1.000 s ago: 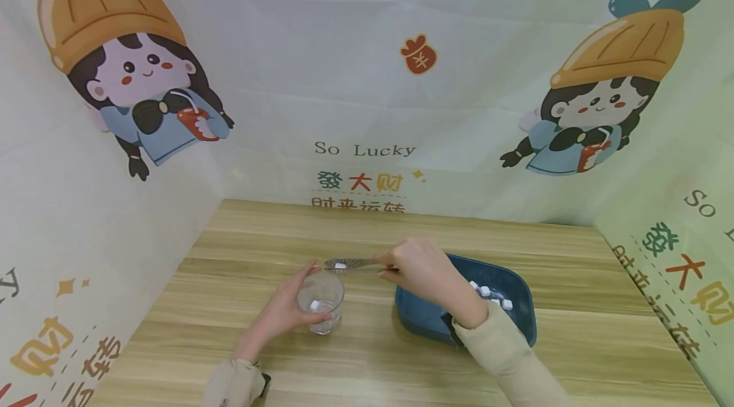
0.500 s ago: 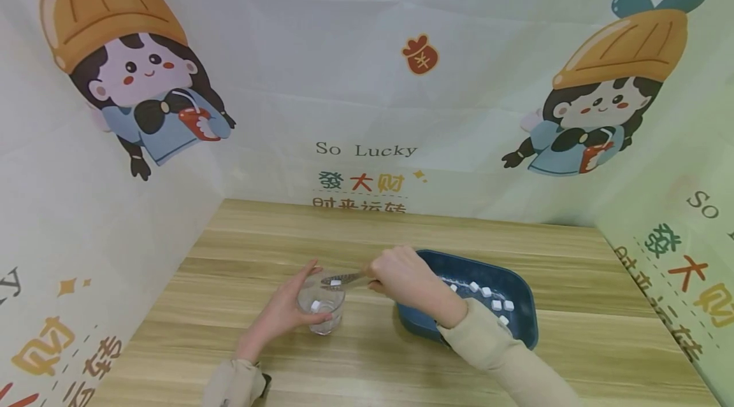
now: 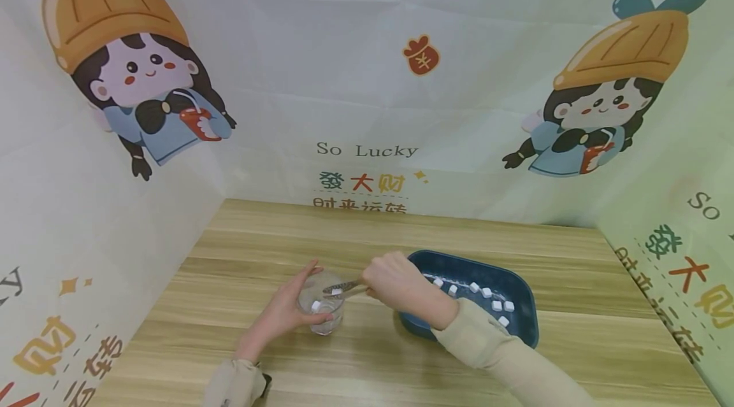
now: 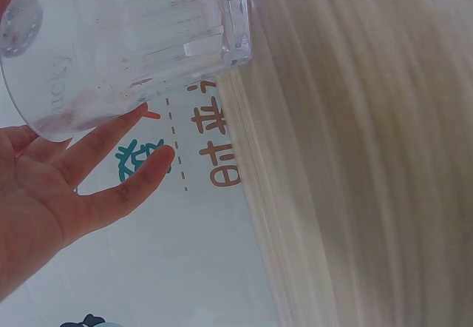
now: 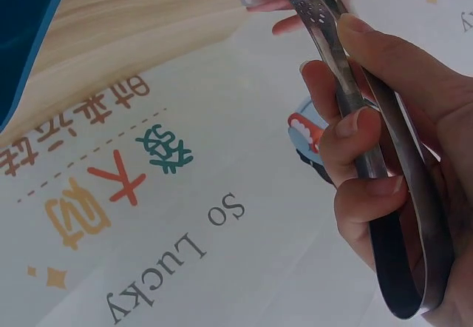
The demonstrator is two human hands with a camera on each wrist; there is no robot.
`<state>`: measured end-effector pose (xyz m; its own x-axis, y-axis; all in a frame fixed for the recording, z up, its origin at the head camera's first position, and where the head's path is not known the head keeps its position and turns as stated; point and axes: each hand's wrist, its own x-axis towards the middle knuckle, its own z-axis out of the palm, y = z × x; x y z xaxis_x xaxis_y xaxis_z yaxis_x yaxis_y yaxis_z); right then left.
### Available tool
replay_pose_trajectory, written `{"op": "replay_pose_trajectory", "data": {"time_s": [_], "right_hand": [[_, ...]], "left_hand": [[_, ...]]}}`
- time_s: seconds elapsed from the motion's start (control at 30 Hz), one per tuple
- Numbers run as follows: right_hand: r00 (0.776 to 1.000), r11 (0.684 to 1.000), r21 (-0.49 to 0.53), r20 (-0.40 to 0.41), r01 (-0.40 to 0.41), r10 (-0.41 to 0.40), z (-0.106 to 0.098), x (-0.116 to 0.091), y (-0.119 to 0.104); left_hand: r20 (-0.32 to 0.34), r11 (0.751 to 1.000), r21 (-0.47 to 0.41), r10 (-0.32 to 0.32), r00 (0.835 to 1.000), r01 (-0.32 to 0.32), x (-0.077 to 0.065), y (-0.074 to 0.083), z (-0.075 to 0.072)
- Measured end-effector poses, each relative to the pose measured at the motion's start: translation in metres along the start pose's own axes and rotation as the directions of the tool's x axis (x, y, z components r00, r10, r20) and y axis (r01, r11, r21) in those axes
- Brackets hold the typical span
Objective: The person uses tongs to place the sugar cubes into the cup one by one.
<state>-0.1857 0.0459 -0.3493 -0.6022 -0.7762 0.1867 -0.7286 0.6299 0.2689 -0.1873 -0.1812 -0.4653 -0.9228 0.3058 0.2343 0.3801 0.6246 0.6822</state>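
My left hand (image 3: 281,310) grips a clear drinking glass (image 3: 323,328) round its side, thumb in front and fingers behind. One white cube (image 3: 316,306) lies inside the glass. Metal tongs (image 5: 390,231) with perforated heads are gripped in my right hand (image 3: 395,286), fingers curled round the arms. Between the tong heads, a second white cube (image 3: 336,292) is pinched over the mouth of the glass. In the left wrist view the glass (image 4: 126,53) looks tilted sideways because of the camera's angle, with some fingers (image 4: 140,175) spread beside it.
A dark blue tray (image 3: 530,311) stands right of the glass, partly behind my right forearm. Several white cubes (image 3: 496,306) lie scattered in it. Printed cloth walls (image 3: 275,107) enclose the wooden table (image 3: 258,228) at the back and both sides.
My right hand has come left and down from over the tray, bringing the tongs and pinched cube from the far rim to over the glass's mouth. The left hand and glass have stayed put.
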Motion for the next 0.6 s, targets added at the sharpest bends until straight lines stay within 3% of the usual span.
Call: {"op": "replay_pose_trajectory", "data": {"time_s": [0.3,0.6], "right_hand": [[0.999,0.999,-0.026,-0.044,0.019,-0.020,0.0015,0.0008,-0.0024],[1.000,1.000,-0.009,0.007,0.004,-0.004,-0.0014,0.0009,-0.0020]], "left_hand": [[-0.006,1.000,0.003,0.008,1.000,-0.008,-0.0002,-0.0004,0.0005],[0.000,1.000,0.004,0.004,1.000,-0.004,0.0000,-0.0007,0.0005]]}}
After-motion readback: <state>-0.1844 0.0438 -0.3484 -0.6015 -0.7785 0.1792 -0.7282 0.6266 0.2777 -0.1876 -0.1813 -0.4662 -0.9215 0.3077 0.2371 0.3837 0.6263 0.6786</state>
